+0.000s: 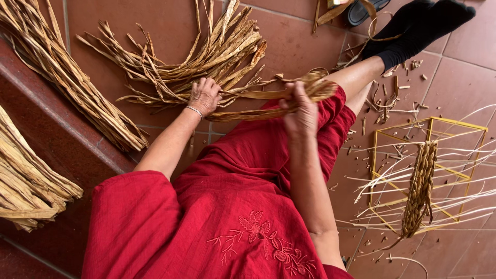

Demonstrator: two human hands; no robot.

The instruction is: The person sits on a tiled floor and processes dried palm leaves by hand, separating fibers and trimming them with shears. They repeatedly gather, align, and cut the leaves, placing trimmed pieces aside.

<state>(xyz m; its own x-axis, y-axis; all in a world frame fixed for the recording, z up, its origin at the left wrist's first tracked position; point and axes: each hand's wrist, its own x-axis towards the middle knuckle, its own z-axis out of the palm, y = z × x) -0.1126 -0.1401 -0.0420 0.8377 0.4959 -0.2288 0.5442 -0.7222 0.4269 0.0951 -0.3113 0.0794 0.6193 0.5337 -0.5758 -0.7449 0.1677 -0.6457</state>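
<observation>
Hands on dried leaf strips

Strips (pixel 268 98) stretch between your hands above your red-skirted lap. Your left hand (pixel 204 96) pinches one end beside the loose leaf pile (pixel 206 57); your right hand (pixel 300 111) grips the coiled end. A yellow wire frame (pixel 429 170) with a braid (pixel 419 188) stands right, bundles (pixel 67 82) left.

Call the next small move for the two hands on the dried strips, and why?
Probably draw the left hand back toward the lap with a few strips: it rests on the fanned pile of tan dried leaf strips, while the right hand grips a looped bundle of the same strips over the red skirt.
</observation>
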